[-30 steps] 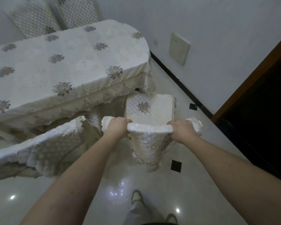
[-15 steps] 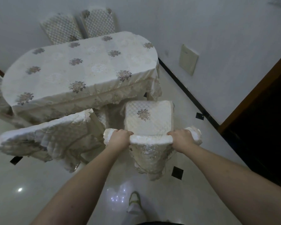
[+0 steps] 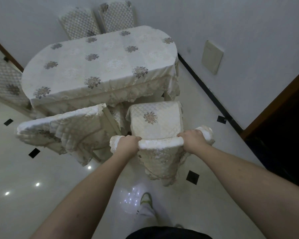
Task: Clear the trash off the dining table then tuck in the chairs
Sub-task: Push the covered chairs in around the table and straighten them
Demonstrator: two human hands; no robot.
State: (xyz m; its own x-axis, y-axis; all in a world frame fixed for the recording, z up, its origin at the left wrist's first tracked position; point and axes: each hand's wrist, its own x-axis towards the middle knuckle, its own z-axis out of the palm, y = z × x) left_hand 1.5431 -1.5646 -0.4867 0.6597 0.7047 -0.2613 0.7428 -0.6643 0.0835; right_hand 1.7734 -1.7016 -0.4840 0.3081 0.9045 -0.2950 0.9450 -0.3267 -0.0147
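A chair [image 3: 156,122] in a cream quilted cover stands at the near right of the dining table [image 3: 102,66], its seat front under the tablecloth's lace edge. My left hand [image 3: 128,144] and my right hand [image 3: 192,140] both grip the top rail of its backrest, one near each end. The table carries a cream cloth with flower motifs and nothing on top. A second covered chair [image 3: 62,131] stands to the left, pushed against the table's near side.
Two more chairs [image 3: 97,19] stand at the table's far side and another [image 3: 5,83] at its left end. A wall with a dark skirting runs along the right, bearing a beige panel [image 3: 212,56]. A dark doorway [image 3: 286,121] opens at right. My foot [image 3: 146,200] stands on the glossy tile floor.
The view has pulled back and up, showing the whole table and the far chairs. Both hands keep their grip on the backrest; the chair's place against the table looks about the same.
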